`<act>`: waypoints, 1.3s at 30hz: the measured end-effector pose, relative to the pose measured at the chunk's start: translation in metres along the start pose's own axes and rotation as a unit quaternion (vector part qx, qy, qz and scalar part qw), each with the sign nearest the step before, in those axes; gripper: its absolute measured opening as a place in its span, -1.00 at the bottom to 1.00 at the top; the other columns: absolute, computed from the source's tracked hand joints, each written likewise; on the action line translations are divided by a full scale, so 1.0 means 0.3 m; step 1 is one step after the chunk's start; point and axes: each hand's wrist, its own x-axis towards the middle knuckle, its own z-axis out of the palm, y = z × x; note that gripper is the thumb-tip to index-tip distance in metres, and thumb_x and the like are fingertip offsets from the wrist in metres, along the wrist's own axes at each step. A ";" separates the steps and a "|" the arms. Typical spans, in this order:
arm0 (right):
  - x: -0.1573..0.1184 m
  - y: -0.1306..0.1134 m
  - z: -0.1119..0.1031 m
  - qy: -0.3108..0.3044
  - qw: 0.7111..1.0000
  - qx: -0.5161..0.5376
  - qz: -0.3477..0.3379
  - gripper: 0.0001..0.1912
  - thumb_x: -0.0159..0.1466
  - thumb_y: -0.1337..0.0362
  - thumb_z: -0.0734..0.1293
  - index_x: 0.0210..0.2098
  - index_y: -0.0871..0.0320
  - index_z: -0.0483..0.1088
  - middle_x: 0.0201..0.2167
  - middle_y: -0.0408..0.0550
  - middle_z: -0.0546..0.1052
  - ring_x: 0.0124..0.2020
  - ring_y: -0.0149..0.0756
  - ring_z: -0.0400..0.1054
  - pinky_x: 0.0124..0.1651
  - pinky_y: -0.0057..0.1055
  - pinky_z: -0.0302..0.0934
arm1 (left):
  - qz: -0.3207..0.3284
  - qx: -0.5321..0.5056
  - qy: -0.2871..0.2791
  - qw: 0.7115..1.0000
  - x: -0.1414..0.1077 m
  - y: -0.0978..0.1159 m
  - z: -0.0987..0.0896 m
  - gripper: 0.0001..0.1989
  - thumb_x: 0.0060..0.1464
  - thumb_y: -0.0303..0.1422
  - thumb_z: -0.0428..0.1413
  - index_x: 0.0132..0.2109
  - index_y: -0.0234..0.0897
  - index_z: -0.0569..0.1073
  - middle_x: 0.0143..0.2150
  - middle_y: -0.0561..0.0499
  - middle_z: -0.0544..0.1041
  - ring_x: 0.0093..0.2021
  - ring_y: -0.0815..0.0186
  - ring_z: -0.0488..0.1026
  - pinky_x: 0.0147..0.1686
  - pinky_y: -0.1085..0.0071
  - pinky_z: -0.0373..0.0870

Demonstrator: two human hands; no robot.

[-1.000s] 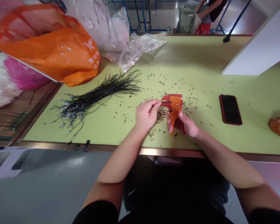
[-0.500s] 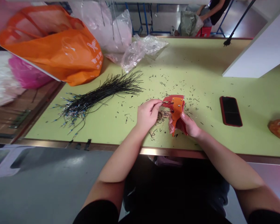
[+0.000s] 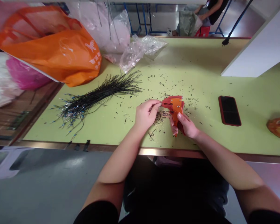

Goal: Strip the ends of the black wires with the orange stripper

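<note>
My right hand [image 3: 188, 125] is wrapped around the handles of an orange and red wire stripper [image 3: 176, 105], whose head points left. Thumb and fingers of my left hand [image 3: 146, 112] are pinched together at the tool's jaws on a thin black wire [image 3: 162, 104]; most of that wire is hidden by the hand. To the left, a long bundle of black wires [image 3: 102, 91] lies on the table, with bluish and silvery ends at its near left side. Short black wire scraps [image 3: 162, 115] are heaped and scattered below and around the stripper.
On the pale green table [image 3: 196, 62] lies a phone [image 3: 230, 110] at the right, near an orange-wrapped item [image 3: 278, 127]. An orange bag [image 3: 58, 46] and clear plastic bags [image 3: 140, 49] sit at the back left. A white panel [image 3: 259, 46] stands at right; another person [image 3: 210, 12] sits beyond.
The stripper's handles have come closer together in my right hand. My left hand stays at the jaws, almost unmoved. The whole view has shifted slightly.
</note>
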 end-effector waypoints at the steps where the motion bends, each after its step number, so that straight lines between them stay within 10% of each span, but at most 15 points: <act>1: -0.001 0.000 0.003 0.001 1.000 -0.002 -0.002 -0.31 0.30 -0.43 0.38 -0.40 0.12 0.39 -0.66 -0.29 0.30 -0.67 -0.41 0.22 -0.56 -0.40 0.27 | 0.000 -0.001 -0.002 1.000 0.001 0.002 -0.001 -0.82 0.40 -0.29 0.16 -0.14 -0.21 0.65 -0.27 0.05 0.74 -0.34 0.38 0.64 -0.25 0.45 0.55; 19: -0.011 0.014 0.030 -0.002 0.998 -0.029 -0.060 -0.33 0.31 -0.42 0.36 -0.39 0.10 0.36 -0.67 -0.30 0.30 -0.71 -0.43 0.16 -0.64 -0.43 0.14 | 0.010 0.027 0.001 1.000 0.003 -0.005 0.003 -0.79 0.39 -0.34 0.08 -0.23 -0.18 0.57 -0.41 0.11 0.65 -0.45 0.40 0.54 -0.37 0.44 0.46; 23: -0.028 -0.025 0.035 0.010 0.984 -0.049 -0.173 -0.43 0.36 -0.32 0.39 -0.36 0.07 0.39 -0.58 -0.20 0.40 -0.62 -0.33 0.32 -0.57 -0.36 0.24 | -0.019 0.023 0.102 0.994 0.034 -0.072 -0.028 -0.70 0.50 -0.20 0.04 -0.23 -0.18 0.49 -0.41 0.11 0.57 -0.41 0.41 0.52 -0.38 0.39 0.44; 27: -0.043 -0.103 0.023 0.150 0.962 -0.007 -0.229 -0.40 0.33 -0.42 0.31 -0.33 0.00 0.35 -0.58 -0.22 0.28 -0.57 -0.25 0.27 -0.42 -0.22 0.36 | -0.067 0.032 0.220 0.973 0.074 -0.152 -0.062 -0.55 0.56 0.01 -0.07 -0.16 -0.24 0.41 -0.41 0.19 0.45 -0.36 0.53 0.48 -0.26 0.42 0.42; 39: 0.005 -0.010 0.031 0.008 0.996 -0.030 -0.079 -0.31 0.32 -0.43 0.34 -0.10 0.10 0.50 -0.29 0.01 0.55 -0.26 -0.15 0.48 -0.20 -0.23 0.44 | 0.053 0.094 0.039 0.993 -0.004 -0.001 0.025 -0.75 0.45 -0.22 0.12 -0.13 -0.19 0.66 -0.40 0.05 0.60 -0.42 0.37 0.48 -0.35 0.40 0.36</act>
